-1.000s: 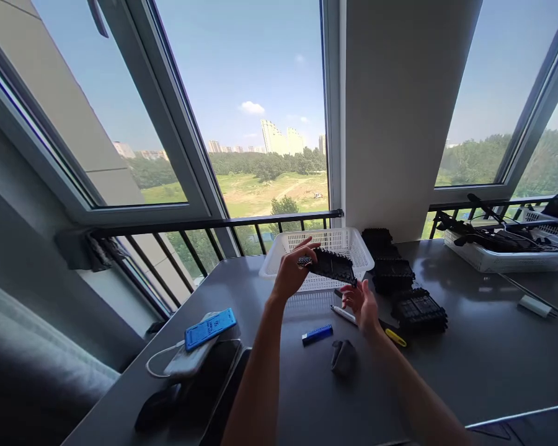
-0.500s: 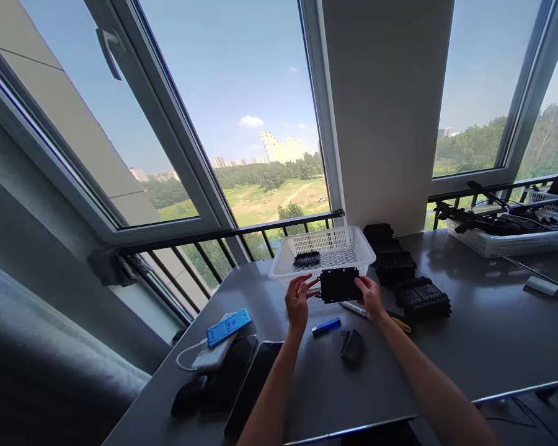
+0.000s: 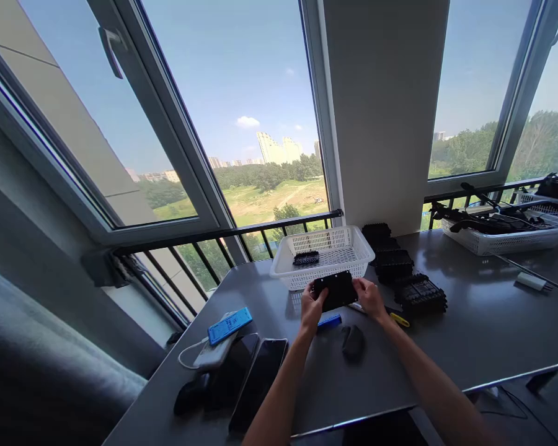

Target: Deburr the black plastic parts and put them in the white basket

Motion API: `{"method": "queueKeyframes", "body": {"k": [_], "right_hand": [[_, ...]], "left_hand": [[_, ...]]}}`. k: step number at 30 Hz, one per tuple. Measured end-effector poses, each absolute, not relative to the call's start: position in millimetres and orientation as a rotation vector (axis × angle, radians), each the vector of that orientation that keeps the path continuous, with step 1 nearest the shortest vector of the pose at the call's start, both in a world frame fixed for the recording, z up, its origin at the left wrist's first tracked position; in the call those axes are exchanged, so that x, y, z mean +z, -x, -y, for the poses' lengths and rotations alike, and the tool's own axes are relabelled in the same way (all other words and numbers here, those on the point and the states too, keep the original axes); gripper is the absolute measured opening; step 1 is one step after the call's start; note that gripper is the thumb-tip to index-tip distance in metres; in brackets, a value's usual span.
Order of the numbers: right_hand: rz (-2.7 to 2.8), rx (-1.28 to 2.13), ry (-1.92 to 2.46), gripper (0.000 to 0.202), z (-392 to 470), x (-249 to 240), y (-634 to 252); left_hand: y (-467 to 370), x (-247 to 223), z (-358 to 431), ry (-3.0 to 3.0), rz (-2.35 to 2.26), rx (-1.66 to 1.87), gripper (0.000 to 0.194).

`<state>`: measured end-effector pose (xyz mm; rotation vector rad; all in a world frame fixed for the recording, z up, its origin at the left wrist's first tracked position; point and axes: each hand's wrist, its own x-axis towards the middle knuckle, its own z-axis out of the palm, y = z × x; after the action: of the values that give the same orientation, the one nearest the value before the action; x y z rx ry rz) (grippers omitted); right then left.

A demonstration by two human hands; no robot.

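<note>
A flat black plastic panel (image 3: 338, 291) with small tabs along its edge is held up in front of the white basket. My left hand (image 3: 312, 306) grips its left end, thumb lying across the face. At the right end, my right hand (image 3: 369, 298) pinches the edge between thumb and fingers. Beneath the panel lie a blue stick-shaped item (image 3: 329, 323), partly covered by the left hand, and a dark crumpled-looking lump (image 3: 353, 342). A yellow-and-black handled tool (image 3: 398, 319) and a white pen-like item (image 3: 357, 308) lie partly hidden behind the right hand.
The white plastic basket (image 3: 286, 267) holds one similar black part (image 3: 305, 259). Stacked black panels (image 3: 420, 295) stand to the right. On the left are a blue-screened phone (image 3: 230, 326) on a white power bank and dark phones (image 3: 260, 378). Another loaded basket (image 3: 488, 243) stands far right.
My left hand has moved right and closed on the panel's left end, its thumb now over the face. The panel has tilted, its right end higher.
</note>
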<state>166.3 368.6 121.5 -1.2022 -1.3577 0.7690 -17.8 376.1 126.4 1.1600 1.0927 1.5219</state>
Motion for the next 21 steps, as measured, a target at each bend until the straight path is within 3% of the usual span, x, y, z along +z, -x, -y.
{"method": "queueKeyframes", "body": {"k": [5,10,21], "right_hand": [[1.632,0.24,1.784,0.035,-353,121,-186],[1.766,0.038,2.044,0.023,-337,115,-183],[1.723,0.18,2.23,0.029,-342,109,-177]], "left_hand": [[21,119,-381,-1.085,-1.186,1.626,0.042],[22,117,-383,-1.067,-1.159,1.644,0.04],[18,117,-378,-0.993,-1.138,1.633,0.044]]}}
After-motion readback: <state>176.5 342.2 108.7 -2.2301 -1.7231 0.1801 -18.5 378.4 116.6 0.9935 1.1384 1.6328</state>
